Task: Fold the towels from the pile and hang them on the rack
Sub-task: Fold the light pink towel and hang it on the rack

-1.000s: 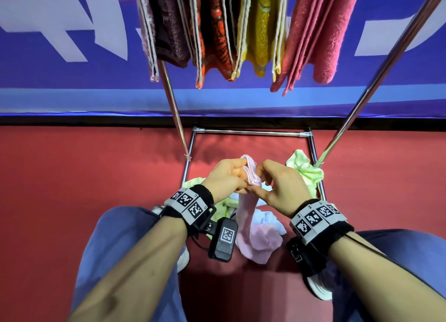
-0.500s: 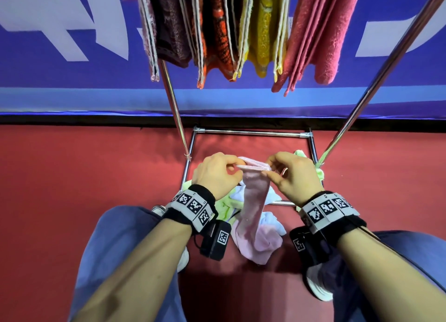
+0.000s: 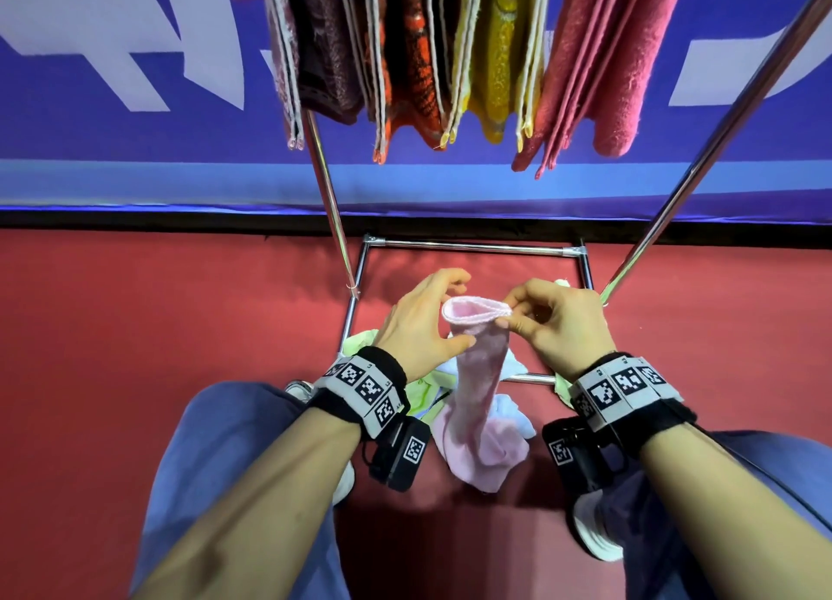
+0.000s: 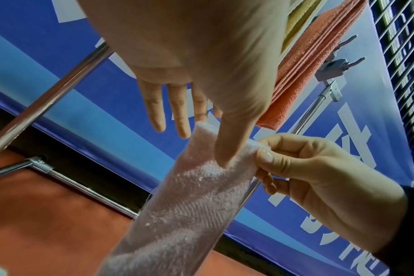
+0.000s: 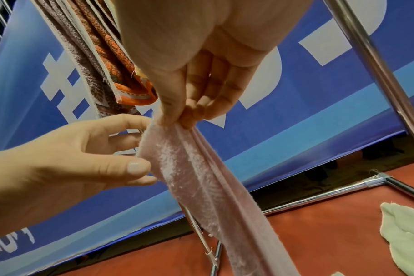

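A pink towel [image 3: 479, 374] hangs in a narrow strip in front of me, its lower end bunched on the red floor. My right hand [image 3: 506, 318] pinches the right end of its top edge between thumb and fingertips [image 5: 171, 119]. At the left end is my left hand [image 3: 434, 313], fingers spread and nearly straight [image 4: 157, 119]; only its thumb [image 4: 225, 158] touches the cloth. The top edge curls into a small loop between the two hands. Light green [image 3: 360, 343] and pale blue [image 3: 511, 408] towels lie in a pile under the hands, partly hidden.
Folded brown, orange, yellow and red towels [image 3: 450, 59] hang in a row from the rack above. Chrome rack legs [image 3: 702, 158] slant down to a rectangular base frame [image 3: 472, 248] on the floor. A blue banner stands behind. My knees and shoes flank the pile.
The hands, first pressed together on the towel's top, have drawn apart and spread its edge. My left hand has let go and straightened its fingers; the right keeps its pinch.
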The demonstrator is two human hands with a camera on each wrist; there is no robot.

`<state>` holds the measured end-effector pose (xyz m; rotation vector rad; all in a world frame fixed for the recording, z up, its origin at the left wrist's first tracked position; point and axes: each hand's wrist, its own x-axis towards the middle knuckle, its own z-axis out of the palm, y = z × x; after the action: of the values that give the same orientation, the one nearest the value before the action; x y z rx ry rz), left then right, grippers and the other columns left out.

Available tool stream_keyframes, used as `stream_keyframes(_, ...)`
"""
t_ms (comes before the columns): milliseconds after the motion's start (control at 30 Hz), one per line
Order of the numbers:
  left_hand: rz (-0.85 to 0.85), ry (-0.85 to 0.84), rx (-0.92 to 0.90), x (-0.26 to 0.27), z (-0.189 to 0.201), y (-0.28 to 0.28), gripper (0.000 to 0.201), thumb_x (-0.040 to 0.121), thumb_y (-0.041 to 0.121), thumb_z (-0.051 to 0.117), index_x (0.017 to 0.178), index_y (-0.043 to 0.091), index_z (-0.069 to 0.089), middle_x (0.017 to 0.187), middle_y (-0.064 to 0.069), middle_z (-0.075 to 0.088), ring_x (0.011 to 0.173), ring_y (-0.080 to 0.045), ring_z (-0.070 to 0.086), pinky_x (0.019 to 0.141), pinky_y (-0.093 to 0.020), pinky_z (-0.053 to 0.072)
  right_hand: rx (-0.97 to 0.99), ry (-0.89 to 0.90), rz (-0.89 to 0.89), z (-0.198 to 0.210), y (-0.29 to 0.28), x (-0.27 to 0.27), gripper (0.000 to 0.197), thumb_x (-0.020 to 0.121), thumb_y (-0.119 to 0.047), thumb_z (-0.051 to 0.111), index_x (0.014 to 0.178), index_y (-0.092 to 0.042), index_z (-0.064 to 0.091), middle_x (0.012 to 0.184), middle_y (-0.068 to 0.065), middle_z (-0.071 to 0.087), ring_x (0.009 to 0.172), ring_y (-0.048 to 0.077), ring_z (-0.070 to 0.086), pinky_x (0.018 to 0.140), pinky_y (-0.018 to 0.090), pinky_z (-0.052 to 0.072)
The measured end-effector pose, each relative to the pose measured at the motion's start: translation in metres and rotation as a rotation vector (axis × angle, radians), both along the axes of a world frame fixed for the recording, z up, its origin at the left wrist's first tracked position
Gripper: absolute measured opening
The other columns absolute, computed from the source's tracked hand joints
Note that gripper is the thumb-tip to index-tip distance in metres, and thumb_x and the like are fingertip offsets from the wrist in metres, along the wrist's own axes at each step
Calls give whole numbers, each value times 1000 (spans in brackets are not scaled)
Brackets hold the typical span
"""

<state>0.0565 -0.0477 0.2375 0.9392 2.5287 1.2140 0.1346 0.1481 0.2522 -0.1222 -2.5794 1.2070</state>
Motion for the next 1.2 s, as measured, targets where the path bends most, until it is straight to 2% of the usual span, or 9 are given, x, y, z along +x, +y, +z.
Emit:
stream_keyframes(167, 43, -22, 33, -2, 5, 1, 15, 80, 17, 77, 92, 25, 73, 81, 8, 72, 75, -11, 63, 74, -32, 50, 7, -8, 6, 5, 1, 0, 18, 71, -13, 86, 79, -17, 70, 65, -7, 66, 65, 15, 60, 59, 13, 44)
stream_keyframes(233, 68, -49, 41, -3, 7, 2, 12, 80, 17, 77, 87, 25, 73, 75, 8, 70, 70, -11, 61, 72, -32, 51, 44, 11, 2, 5, 4, -2, 19, 71, -14, 86, 78, -17, 69, 68, -7, 64, 62, 13, 58, 61, 20, 46)
stream_keyframes(367, 42, -49, 23, -2, 6, 4, 10, 83, 15, 74, 88, 21, 69, 67, 12, 60, 63, -3, 52, 62, -17, 38, 68, -27, -39, 1, 2, -3, 19, 76, -19, 83, 81, -16, 64, 57, -14, 57, 52, 7, 57, 57, 13, 41)
stream_keyframes(500, 7, -43, -29, -3, 11, 5, 9, 86, 13, 69, 91, 20, 67, 73, 10, 61, 66, -4, 50, 64, -20, 36, -298, -109, -40, 0, -7, 4, 20, 85, -5, 73, 84, -11, 55, 68, 2, 67, 41, 23, 62, 45, 40, 54)
stream_keyframes(600, 0, -38, -42, -3, 31, 7, 10, 87, 12, 68, 93, 21, 67, 78, 7, 65, 73, -13, 55, 68, -25, 41, -508, -107, -60, 9, -8, 8, 22, 87, 5, 67, 83, -9, 50, 63, 10, 64, 47, 36, 63, 52, 55, 55)
stream_keyframes(800, -117, 135, -102, 0, 122, 9, 11, 87, 12, 67, 96, 18, 65, 84, 3, 65, 81, -21, 58, 69, -28, 34, -336, -23, -16, 95, -4, 18, 24, 86, 3, 68, 82, -13, 50, 57, 17, 62, 46, 32, 60, 49, 48, 54)
stream_keyframes(933, -104, 389, 43, 6, 227, 12, 16, 84, 17, 63, 98, 11, 66, 86, 3, 64, 82, -17, 57, 70, -26, 35, -167, 263, -68, 193, -7, 25, 22, 81, -15, 75, 80, -24, 55, 67, 0, 64, 55, 13, 63, 59, 34, 50)
stream_keyframes(1033, -57, 473, 249, 21, 289, 9, 16, 84, 14, 61, 98, 10, 66, 87, 3, 66, 81, -10, 56, 74, -19, 41, -211, 481, -94, 252, -14, 37, 22, 77, -26, 75, 75, -34, 54, 68, 2, 62, 57, 31, 61, 54, 36, 50)
stream_keyframes(1200, 1, 479, -1, 37, 297, 3, 9, 87, 14, 66, 94, 21, 68, 76, 6, 64, 73, -19, 63, 73, -30, 50, -126, 348, -158, 262, -25, 47, 22, 73, -27, 77, 70, -29, 56, 65, -4, 62, 55, 18, 57, 57, 43, 53)
